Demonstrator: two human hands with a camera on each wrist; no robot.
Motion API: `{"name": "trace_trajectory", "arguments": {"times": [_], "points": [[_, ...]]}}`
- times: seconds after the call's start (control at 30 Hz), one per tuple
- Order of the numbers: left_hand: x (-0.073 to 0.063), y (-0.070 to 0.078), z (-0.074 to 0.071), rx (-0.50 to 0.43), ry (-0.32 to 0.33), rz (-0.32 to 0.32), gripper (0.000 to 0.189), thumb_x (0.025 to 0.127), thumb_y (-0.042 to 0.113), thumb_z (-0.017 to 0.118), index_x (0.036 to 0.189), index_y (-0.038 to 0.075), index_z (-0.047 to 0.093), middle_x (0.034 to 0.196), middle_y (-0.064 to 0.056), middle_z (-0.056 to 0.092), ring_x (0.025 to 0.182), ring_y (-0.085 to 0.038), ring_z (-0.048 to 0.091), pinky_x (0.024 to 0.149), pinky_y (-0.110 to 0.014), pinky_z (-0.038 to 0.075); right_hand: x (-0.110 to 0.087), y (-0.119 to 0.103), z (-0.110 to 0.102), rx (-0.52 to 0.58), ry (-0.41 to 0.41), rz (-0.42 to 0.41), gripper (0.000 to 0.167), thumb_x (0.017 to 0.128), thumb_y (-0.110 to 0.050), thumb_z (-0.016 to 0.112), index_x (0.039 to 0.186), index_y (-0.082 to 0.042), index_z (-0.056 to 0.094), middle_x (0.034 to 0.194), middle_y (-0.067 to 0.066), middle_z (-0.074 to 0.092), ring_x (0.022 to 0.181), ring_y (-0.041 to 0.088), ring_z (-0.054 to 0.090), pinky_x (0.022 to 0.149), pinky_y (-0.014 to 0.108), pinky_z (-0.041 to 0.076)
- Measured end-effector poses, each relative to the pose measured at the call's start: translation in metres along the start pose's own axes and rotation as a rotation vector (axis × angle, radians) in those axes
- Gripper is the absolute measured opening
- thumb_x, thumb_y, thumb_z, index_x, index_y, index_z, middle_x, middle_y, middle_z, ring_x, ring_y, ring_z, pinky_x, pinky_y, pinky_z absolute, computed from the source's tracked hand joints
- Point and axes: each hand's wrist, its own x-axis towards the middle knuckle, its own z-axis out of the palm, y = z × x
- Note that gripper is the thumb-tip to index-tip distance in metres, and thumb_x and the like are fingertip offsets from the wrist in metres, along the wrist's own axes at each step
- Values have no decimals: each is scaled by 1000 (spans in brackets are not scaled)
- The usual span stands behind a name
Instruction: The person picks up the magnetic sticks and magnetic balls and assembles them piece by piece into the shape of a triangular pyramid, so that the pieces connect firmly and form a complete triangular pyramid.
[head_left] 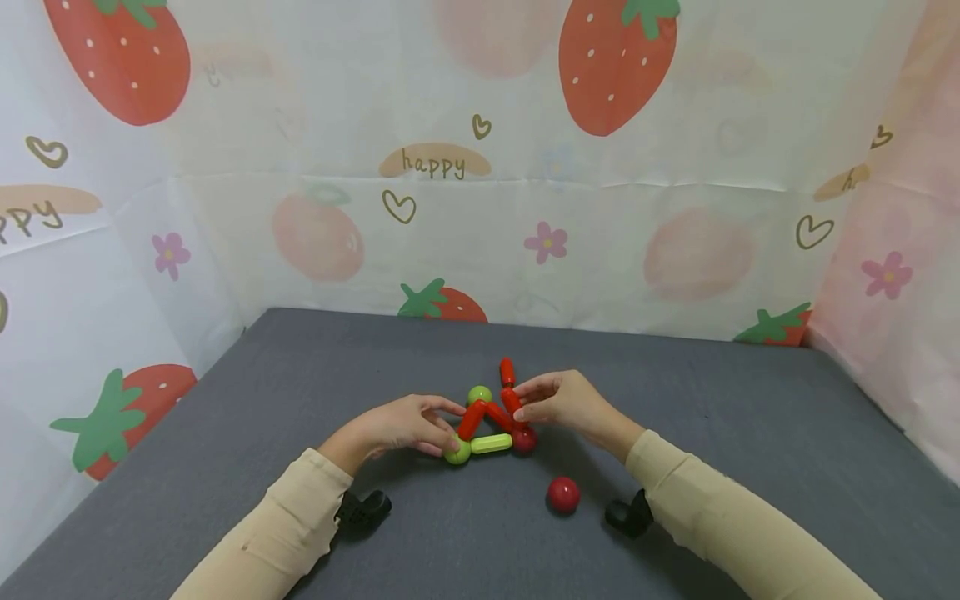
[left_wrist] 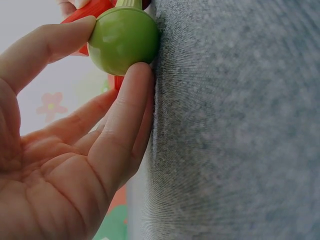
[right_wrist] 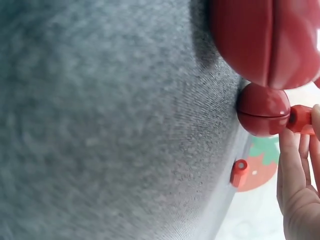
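Between the thumb and fingers of my left hand [head_left: 405, 423] is a green ball [head_left: 456, 452], large in the left wrist view [left_wrist: 122, 42]. A yellow-green rod [head_left: 491, 443] runs from it to a dark red ball [head_left: 523, 441]. A red rod [head_left: 471, 420] slants from the green ball toward another green ball [head_left: 479, 394] behind; a second red rod [head_left: 498, 417] slants toward the dark red ball. My right hand [head_left: 566, 407] pinches a red rod [right_wrist: 301, 119] standing at the dark red ball [right_wrist: 263, 110]. Its fingers partly hide that rod.
A loose dark red ball [head_left: 563, 495] lies nearer on the grey tabletop [head_left: 465, 550]. Beyond the right hand's rod lies another red rod [head_left: 507, 372]. Black wrist devices [head_left: 363, 510] show under both sleeves. A printed cloth [head_left: 600, 192] hangs behind and at the sides.
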Motion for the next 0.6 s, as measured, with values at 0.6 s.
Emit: {"name": "trace_trajectory", "arguments": {"times": [0.6], "points": [[0, -1, 0, -1, -2, -1, 62, 87, 14, 73, 143, 2, 49, 117, -15, 67, 95, -16, 68, 93, -34, 59, -2, 2, 4, -73, -21, -74, 33, 84, -11, 79, 114, -1, 71, 107, 11, 74, 91, 14, 67, 86, 33, 60]]}}
